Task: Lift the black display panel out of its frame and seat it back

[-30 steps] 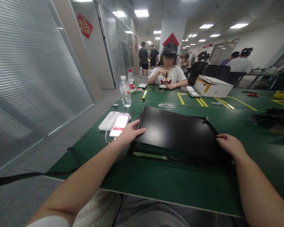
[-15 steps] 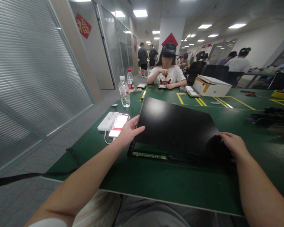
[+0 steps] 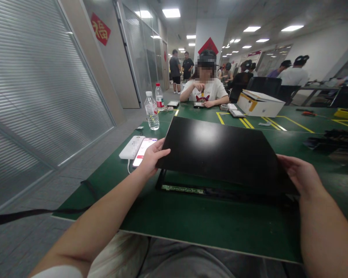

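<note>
A black, glossy display panel point(image 3: 220, 150) is held tilted between my two hands, above the green table. My left hand point(image 3: 156, 154) grips its left edge, with the thumb on the front face. At the right edge, my right hand point(image 3: 301, 173) is closed on the panel, its fingers partly behind it. Under the panel lies a dark frame point(image 3: 243, 196) with a narrow green circuit board point(image 3: 182, 189) along its near side. Most of the frame is hidden by the panel.
Left of the panel lie a phone point(image 3: 145, 148) and a white power bank point(image 3: 131, 147) with a cable. Two water bottles point(image 3: 152, 112) stand beyond. Across the table point(image 3: 208, 227), a person point(image 3: 217, 90) works on a small device. A white box point(image 3: 261, 104) and dark stacked parts point(image 3: 333, 143) are at right.
The panel has lifted off the frame and tilted toward me, showing more frame at the left. My right hand has shifted right and wrapped further round its edge; my left hand moved slightly left.
</note>
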`<state>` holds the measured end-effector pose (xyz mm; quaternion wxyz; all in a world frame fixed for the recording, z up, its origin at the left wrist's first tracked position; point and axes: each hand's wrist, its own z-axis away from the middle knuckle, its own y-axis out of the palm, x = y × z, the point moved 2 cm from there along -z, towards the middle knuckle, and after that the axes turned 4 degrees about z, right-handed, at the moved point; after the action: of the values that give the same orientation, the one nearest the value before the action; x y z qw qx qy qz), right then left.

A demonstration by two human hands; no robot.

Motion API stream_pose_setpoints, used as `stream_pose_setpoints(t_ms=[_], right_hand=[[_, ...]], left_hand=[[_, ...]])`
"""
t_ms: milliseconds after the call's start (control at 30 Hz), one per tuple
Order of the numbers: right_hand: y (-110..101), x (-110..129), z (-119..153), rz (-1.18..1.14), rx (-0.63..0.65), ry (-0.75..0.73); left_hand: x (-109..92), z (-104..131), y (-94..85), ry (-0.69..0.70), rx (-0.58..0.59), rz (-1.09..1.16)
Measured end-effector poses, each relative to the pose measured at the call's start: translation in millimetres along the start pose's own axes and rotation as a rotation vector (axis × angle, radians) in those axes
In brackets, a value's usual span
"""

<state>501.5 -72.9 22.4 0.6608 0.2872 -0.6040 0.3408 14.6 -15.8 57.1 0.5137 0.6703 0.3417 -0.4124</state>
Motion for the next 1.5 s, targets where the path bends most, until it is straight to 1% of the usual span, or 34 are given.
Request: stream_pose_setpoints(t_ms=[33,100,200,267,367,433,533,600,733,800,900,967,1100,1133,1200,1267,1300,1400,1500], right_hand=[[1.9,6.7,7.3,-0.064,0.016,0.035],[5.2,21.5,21.5,-0.168,0.034,-0.028],[6.4,33.8,36.7,-0.252,-0.025,-0.051],[5.7,34.5,40.9,-0.235,-0.038,-0.018],[3.9,30.6,39.7,-0.126,0.012,0.008],[2.8,27.6,36.7,-0.061,0.053,0.016],[1.0,25.2,33.3,0.001,0.06,0.04],[0.7,24.8,32.8,0.008,0.059,0.066],[5.8,24.1,34.7,-0.094,0.087,0.134],[10.6,24.7,35.9,-0.127,0.105,0.104],[15.6,27.0,37.6,-0.138,0.12,-0.004],[14.5,28.3,38.2,-0.134,0.093,-0.063],[6.5,30.6,40.2,-0.168,-0.001,-0.168],[5.6,31.4,41.3,-0.194,-0.014,-0.2],[6.8,33.2,43.8,-0.256,-0.013,-0.252],[11.0,34.4,45.4,-0.326,-0.005,-0.263],[13.2,34.6,45.5,-0.363,-0.009,-0.257],[17.2,34.0,42.8,-0.478,-0.053,-0.231],[16.5,33.5,38.7,-0.58,-0.111,-0.23]], left_hand=[[0.5,-0.5,-0.8,-0.011,-0.006,0.004],[1.9,-0.9,-0.8,-0.031,-0.009,-0.003],[4.6,0.5,2.0,-0.053,0.008,-0.006],[6.5,1.9,4.2,-0.065,0.02,0.001],[9.9,2.8,4.7,-0.104,0.034,0.003],[12.9,1.9,3.0,-0.141,0.041,0.003],[17.4,-0.6,-1.1,-0.184,0.04,0.003],[19.3,-2.0,-3.4,-0.195,0.037,-0.002],[19.4,-3.2,-5.1,-0.183,0.04,-0.017],[18.2,-3.5,-5.1,-0.166,0.044,-0.019],[16.1,-3.3,-3.7,-0.138,0.038,-0.01],[15.5,-2.7,-1.4,-0.142,0.036,0.003],[17.6,-2.0,3.2,-0.172,0.055,0.009],[18.9,-2.2,3.0,-0.168,0.045,-0.006],[22.1,-2.9,0.2,-0.162,-0.014,-0.059],[25.6,-3.3,-3.7,-0.159,-0.07,-0.127],[27.1,-3.3,-5.3,-0.151,-0.08,-0.159],[28.8,-2.5,-6.2,-0.094,-0.024,-0.274],[26.9,0.8,-2.5,-0.042,0.08,-0.41]])
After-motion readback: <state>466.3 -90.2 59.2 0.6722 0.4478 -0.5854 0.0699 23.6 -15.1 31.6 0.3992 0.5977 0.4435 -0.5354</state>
